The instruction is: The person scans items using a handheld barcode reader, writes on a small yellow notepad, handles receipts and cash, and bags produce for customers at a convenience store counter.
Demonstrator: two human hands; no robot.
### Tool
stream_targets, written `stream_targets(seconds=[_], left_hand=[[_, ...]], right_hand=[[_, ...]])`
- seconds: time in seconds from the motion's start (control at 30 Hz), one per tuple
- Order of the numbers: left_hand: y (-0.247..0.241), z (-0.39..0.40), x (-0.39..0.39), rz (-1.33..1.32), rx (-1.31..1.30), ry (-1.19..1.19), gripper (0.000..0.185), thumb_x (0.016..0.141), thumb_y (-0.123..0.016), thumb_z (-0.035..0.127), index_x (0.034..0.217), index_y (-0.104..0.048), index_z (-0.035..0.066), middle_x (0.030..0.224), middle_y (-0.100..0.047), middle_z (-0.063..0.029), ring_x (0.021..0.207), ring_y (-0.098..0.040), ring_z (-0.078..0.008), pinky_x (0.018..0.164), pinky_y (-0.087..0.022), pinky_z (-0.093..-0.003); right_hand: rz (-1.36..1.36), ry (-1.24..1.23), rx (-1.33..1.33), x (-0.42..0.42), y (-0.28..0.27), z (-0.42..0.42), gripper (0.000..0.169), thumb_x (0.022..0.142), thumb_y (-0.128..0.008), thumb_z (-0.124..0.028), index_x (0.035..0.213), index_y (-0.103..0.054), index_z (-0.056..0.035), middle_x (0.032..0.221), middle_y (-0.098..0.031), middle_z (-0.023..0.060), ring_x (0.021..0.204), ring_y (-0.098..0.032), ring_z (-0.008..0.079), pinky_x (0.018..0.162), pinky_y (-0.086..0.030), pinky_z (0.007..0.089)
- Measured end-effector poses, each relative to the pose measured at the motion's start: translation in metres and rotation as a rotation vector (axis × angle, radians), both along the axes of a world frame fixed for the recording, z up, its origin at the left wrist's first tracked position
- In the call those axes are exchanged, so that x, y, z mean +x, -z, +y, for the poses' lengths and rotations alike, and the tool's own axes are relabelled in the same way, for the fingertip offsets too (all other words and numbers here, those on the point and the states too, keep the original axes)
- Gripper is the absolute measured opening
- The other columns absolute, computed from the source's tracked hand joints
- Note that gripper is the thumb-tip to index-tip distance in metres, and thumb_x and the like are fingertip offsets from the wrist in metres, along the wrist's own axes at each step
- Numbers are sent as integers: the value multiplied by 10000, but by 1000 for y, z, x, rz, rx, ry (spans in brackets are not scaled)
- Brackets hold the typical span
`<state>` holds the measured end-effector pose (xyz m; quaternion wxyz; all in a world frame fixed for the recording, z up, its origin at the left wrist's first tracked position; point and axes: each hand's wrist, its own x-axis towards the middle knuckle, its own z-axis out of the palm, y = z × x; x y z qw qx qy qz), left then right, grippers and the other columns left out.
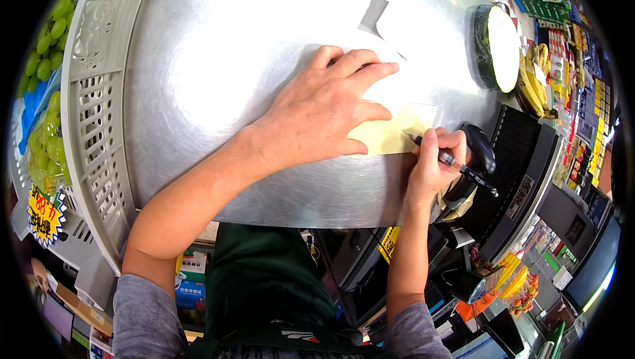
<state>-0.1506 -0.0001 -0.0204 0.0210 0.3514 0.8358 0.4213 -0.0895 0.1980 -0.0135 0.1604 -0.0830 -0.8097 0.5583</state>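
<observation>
A pale yellow slip of paper [387,133] lies flat on a shiny stainless-steel countertop [223,76]. My left hand [330,103] is spread palm down over the slip's left part, fingers apart, and hides that end. My right hand [436,160] grips a dark ballpoint pen [449,159] with a clear section. The pen's tip is at the right part of the paper, pointing left; whether it touches is hard to tell. Just right of that hand rests a black handheld barcode scanner [478,150].
A white plastic basket wall [101,111] bounds the left, with green grapes [52,31] beyond. A cut winter melon [501,49] and bananas [533,83] sit at right, near a black device [518,170]. A small grey piece [373,14] lies beyond my left hand.
</observation>
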Motion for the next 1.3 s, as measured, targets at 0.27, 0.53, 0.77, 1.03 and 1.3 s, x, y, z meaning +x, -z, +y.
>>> stream_targets(seconds=[0.27,0.53,0.77,1.03,1.3], left_hand=[[-1,0,-1,-5,13,1,401,538,-796,248,922,-722,161,1310,-483,-51,1213,-389,-209,962,-300,-367],[-1,-1,0,0,16,-3,405,532,-798,252,918,-721,155,1312,-481,-45,1209,-392,-211,954,-304,-363],[-1,-1,0,3,4,5,425,527,-805,254,933,-719,161,1314,-482,-41,1208,-391,-216,955,-304,-360],[1,-1,1,11,3,-2,432,522,-807,260,934,-722,165,1308,-489,-39,1210,-391,-209,967,-299,-361],[1,-1,1,10,-3,-3,430,521,-811,260,931,-722,169,1306,-489,-39,1211,-389,-209,974,-298,-360]], right_hand=[[-30,18,-10,1,1,-2,259,826,-535,37,679,-353,-73,556,-434,13,480,-368,66,466,-286,199],[-29,15,-13,2,2,-1,251,823,-543,25,685,-359,-74,561,-438,14,479,-370,68,460,-294,195],[-16,29,0,3,4,-1,249,826,-541,8,685,-356,-80,564,-429,10,483,-366,68,453,-294,191],[-14,24,2,3,4,-2,255,828,-536,9,681,-350,-85,560,-410,2,485,-351,63,449,-289,189],[-8,19,1,3,3,-2,256,833,-536,2,680,-350,-85,556,-400,-2,489,-347,56,446,-286,182]])
